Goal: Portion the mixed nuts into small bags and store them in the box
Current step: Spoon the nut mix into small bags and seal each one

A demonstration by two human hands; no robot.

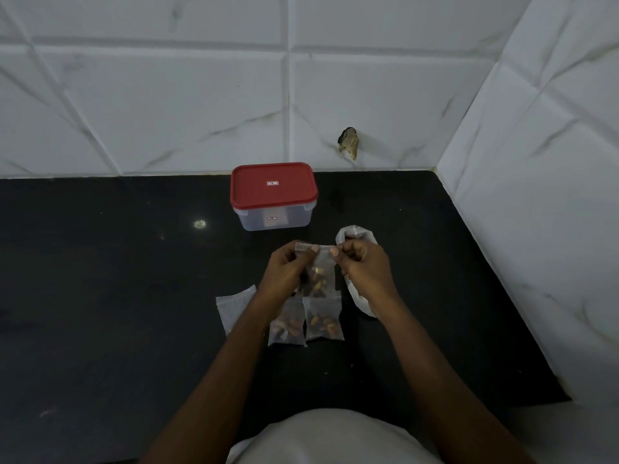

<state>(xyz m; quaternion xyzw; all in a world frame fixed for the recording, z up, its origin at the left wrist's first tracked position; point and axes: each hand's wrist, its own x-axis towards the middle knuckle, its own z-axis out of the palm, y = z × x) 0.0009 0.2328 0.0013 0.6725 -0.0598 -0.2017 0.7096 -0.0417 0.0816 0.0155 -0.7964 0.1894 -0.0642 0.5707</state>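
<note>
Mixed nuts (pixel 316 279) are seen in the head view at the bottom of a small clear bag (pixel 323 262), which is held upright between both hands above the middle of the black worktop (pixel 100 296). The bag's top strip is pinched at its left end by the thumb and fingers of the left hand (pixel 284 272) and at its right end by those of the right hand (pixel 365 266). Whether the strip is sealed cannot be told.

Two filled bags (pixel 323 321) are laid side by side, edges meeting, just nearer the front edge than the held bag; one is partly covered by the left forearm. A flat stack of empty bags (pixel 232 306) is placed just to their left, also partly hidden by that forearm. A larger white supply bag (pixel 355 231), its mouth open, is laid behind and under the right hand, toward the worktop's right edge.

The box (pixel 274 219), clear-walled, is stood near the back edge at about its middle, well apart from the hands, and is closed by a red lid (pixel 273 187). White tiled walls (pixel 167 95) are met along the back and right edges, and a chipped hole (pixel 349 142) is seen in the back wall near the back right corner.
</note>
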